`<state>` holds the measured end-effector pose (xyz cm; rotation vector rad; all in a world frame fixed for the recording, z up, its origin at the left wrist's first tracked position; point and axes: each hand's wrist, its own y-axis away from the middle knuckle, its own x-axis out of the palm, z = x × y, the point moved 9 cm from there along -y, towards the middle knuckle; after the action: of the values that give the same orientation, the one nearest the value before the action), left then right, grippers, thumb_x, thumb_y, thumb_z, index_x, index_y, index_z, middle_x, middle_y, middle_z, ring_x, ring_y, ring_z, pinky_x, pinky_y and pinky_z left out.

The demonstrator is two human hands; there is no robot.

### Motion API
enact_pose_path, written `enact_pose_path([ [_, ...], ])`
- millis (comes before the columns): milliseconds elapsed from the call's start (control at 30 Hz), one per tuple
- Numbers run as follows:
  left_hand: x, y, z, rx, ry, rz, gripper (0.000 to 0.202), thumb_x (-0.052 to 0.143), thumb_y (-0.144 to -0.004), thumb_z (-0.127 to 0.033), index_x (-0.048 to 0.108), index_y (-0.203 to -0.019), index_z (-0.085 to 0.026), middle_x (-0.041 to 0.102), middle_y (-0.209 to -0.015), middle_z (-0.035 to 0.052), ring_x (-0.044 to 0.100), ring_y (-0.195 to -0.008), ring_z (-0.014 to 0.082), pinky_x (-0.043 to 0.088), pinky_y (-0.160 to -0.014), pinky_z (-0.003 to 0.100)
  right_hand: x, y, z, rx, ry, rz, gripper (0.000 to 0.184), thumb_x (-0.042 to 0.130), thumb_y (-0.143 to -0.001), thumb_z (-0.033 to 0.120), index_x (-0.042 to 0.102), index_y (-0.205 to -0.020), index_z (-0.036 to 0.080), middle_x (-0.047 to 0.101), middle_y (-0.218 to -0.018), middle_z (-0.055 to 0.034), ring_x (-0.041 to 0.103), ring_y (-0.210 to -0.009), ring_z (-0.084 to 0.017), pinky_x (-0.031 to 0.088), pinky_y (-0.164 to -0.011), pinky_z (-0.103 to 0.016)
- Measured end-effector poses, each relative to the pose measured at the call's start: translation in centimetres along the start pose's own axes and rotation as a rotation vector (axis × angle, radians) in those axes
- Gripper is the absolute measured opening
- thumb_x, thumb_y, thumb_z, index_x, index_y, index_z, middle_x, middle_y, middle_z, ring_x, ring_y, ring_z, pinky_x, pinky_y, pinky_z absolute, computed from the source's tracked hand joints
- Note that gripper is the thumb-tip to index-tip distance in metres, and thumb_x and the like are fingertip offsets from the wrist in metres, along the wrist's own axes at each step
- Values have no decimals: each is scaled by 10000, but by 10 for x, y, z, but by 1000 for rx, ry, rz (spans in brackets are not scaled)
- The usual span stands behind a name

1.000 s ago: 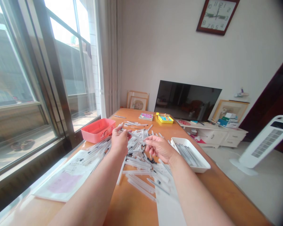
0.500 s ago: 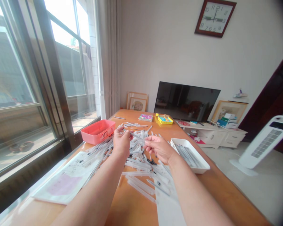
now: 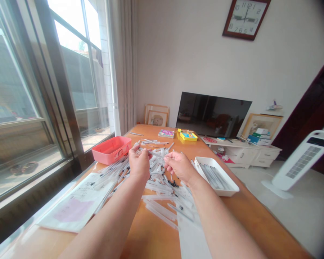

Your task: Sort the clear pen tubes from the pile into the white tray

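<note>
A slim translucent pen [image 3: 157, 155] is held level between my two hands above a heap of pen parts. My left hand [image 3: 139, 161] pinches its left end, fingers closed. My right hand [image 3: 179, 166] grips the right end between thumb and fingers. Beneath them spread clear pen barrels [image 3: 159, 187], with small black pieces [image 3: 173, 183] among them. To the right of my right hand stands a white tray [image 3: 233, 189] with several pens [image 3: 214, 176] lying side by side in it. Left of my left hand is a red plastic box [image 3: 110, 155].
Sheets of paper [image 3: 70, 212] lie at the table's left edge, and a white paper strip [image 3: 191, 237] is at the front. Toward the far end are a small booklet [image 3: 166, 133] and a yellow box [image 3: 188, 136]. A white tower fan [image 3: 304, 162] stands right of the table.
My hands stay over the heap and keep hold of the pen, with the right hand drawn slightly toward the left. The whole view has shifted a little.
</note>
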<state>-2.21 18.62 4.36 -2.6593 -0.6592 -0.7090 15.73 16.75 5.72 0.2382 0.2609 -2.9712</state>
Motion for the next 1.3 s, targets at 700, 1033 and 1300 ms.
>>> enact_pose_path([
  [700,5,6,-14,17,50,24,504,659,-798,-213,437,-1250,-181,690,-876,67,679,-793,157,518,-736,296,2,3,10,-104,1,10,234,605,-841,398,621,-852,165,635,-665,-2,511,-507,-91,379,-459,-187],
  [1033,2,7,-10,21,89,-12,448,645,-811,-195,460,-1219,-183,666,-864,45,677,-755,142,515,-695,280,7,6,15,-91,-29,3,208,609,-837,374,620,-831,166,634,-649,-3,504,-500,-88,361,-434,-178],
  [1300,2,8,-11,68,35,17,442,642,-832,-235,447,-1224,-176,696,-864,60,676,-736,143,513,-695,285,7,4,5,1,-62,20,172,602,-833,331,606,-800,163,645,-661,-16,543,-514,-97,394,-439,-183],
])
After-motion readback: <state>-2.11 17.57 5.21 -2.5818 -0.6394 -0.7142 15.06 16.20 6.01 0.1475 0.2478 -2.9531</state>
